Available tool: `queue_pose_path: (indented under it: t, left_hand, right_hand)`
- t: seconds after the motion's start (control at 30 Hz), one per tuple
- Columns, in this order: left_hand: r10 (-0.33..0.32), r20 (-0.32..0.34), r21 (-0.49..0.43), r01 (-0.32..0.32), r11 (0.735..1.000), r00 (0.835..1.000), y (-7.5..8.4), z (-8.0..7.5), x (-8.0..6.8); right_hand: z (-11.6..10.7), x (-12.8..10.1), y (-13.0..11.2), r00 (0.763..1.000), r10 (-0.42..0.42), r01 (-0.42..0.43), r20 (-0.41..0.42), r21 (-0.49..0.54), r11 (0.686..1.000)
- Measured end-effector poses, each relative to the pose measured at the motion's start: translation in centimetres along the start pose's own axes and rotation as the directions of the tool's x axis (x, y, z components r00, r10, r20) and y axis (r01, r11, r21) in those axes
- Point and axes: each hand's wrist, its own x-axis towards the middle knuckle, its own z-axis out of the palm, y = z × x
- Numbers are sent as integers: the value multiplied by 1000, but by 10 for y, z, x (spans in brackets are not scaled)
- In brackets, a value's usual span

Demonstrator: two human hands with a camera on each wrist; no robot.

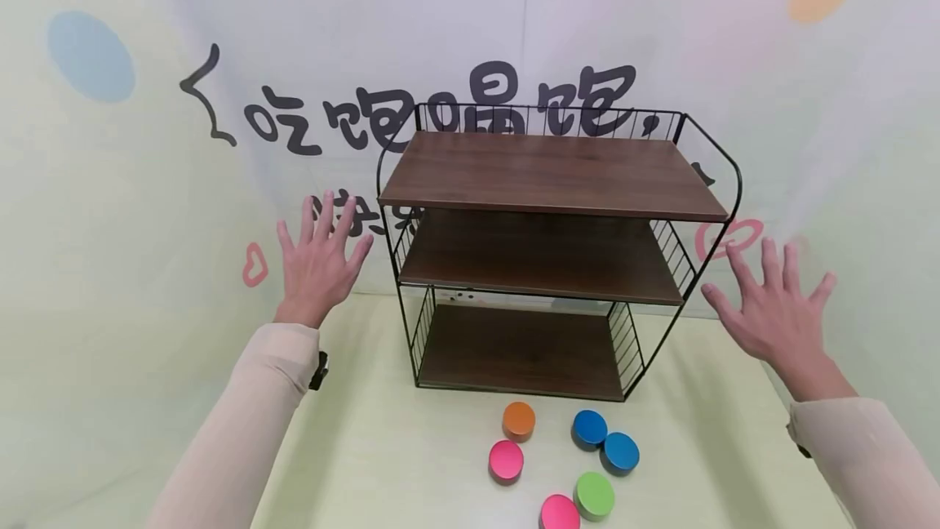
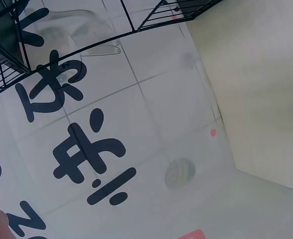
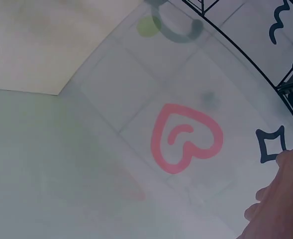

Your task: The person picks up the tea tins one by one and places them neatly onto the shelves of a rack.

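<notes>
Left hand (image 1: 317, 255) and right hand (image 1: 771, 308) are raised, fingers spread wide, holding nothing, one each side of the shelf rack (image 1: 551, 178). All three boards are bare. Six round tins lie on the table (image 1: 382, 447) in front: orange (image 1: 518, 420), two pink (image 1: 506, 460), two blue (image 1: 590, 428), green (image 1: 594, 495). Judged: nothing shelved yet.

"吃饱喝饱" in black on the backdrop (image 1: 147, 186)

dark brown shelf boards (image 1: 551, 174), black wire frame (image 1: 723, 157), pink heart print (image 3: 185, 137)
</notes>
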Motion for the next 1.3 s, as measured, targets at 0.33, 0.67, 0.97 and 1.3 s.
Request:
queue_pose_path:
  t: [0.33, 0.67, 0.97, 1.3]
  left_hand:
    - [-3, -87, -53, -2, 999, 996, 7, -6, 4]
    - [-56, -157, -249, 15, 968, 986, 31, -34, 19]
    - [-51, -228, -453, -59, 890, 972, 55, -51, 22]
    - [-4, -295, -669, -203, 715, 955, 71, -54, 21]
  right_hand:
    - [11, -15, 0, 1000, -19, 19, -14, -6, 1000]
    - [40, -47, -12, 999, -41, 41, 15, 10, 999]
    - [63, -72, -27, 997, -71, 71, 11, 61, 996]
    - [87, -97, -37, 997, -66, 62, 33, 114, 992]
